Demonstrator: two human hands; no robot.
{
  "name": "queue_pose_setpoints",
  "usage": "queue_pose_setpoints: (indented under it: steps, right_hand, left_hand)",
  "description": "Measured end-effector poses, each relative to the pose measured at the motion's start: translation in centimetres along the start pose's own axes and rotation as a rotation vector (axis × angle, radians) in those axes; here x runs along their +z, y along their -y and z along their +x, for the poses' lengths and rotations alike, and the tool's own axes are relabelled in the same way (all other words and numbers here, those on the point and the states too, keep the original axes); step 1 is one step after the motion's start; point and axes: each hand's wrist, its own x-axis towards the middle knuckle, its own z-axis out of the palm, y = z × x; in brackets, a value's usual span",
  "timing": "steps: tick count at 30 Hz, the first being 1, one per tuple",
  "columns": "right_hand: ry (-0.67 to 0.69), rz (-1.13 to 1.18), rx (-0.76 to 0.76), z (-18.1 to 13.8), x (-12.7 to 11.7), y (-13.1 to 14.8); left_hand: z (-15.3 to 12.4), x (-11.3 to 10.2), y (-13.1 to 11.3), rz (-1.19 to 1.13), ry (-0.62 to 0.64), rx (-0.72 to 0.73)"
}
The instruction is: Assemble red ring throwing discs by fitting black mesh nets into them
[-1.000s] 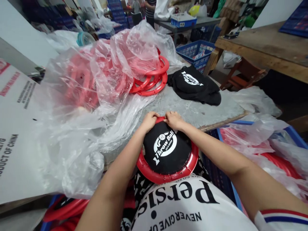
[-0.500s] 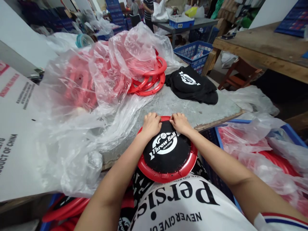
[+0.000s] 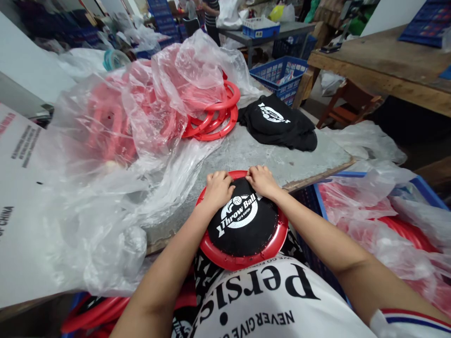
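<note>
A round paddle with a red plastic rim and black fabric face (image 3: 243, 230), printed "Throw Ball Fly & Catch" in white, lies tilted between my body and the grey table's front edge. My left hand (image 3: 219, 188) grips its far rim at the upper left, fingers curled over the edge. On the upper right of the same rim, my right hand (image 3: 262, 181) is closed, its fingertips pressing where fabric meets plastic. The fingertips' undersides are hidden. Beyond the hands, a pile of black printed fabric (image 3: 278, 123) rests on the table.
Red plastic rings (image 3: 214, 123) spill from a large clear plastic bag (image 3: 141, 98) on the table (image 3: 260, 155). A blue crate (image 3: 430, 192) at right holds bagged red parts. Finished-looking paddles (image 3: 95, 314) sit low at left. A white printed carton (image 3: 21, 225) stands far left.
My left hand has shifted slightly left along the rim. My right hand keeps nearly the same place on it. The view has swung a little, so the background sits further left.
</note>
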Motion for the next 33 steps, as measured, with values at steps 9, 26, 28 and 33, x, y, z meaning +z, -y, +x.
queue_pose_setpoints:
  steps: [9, 26, 28, 33]
  right_hand:
    - [0.0, -0.016, 0.004, -0.2, -0.2, 0.2]
    - [0.116, 0.016, 0.035, 2.1, -2.0, 1.1]
    - [0.149, 0.046, -0.004, 3.0, -2.2, 1.7]
    - [0.146, 0.17, 0.006, 3.8, -0.9, 2.5]
  left_hand:
    - [0.7, -0.8, -1.0, 0.15, 0.033, 0.025]
    - [2.1, 0.3, 0.0, -0.366, -0.097, -0.294]
    - [2.1, 0.4, 0.0, -0.365, -0.111, -0.3]
    - [2.1, 0.5, 0.0, -0.369, -0.114, -0.313]
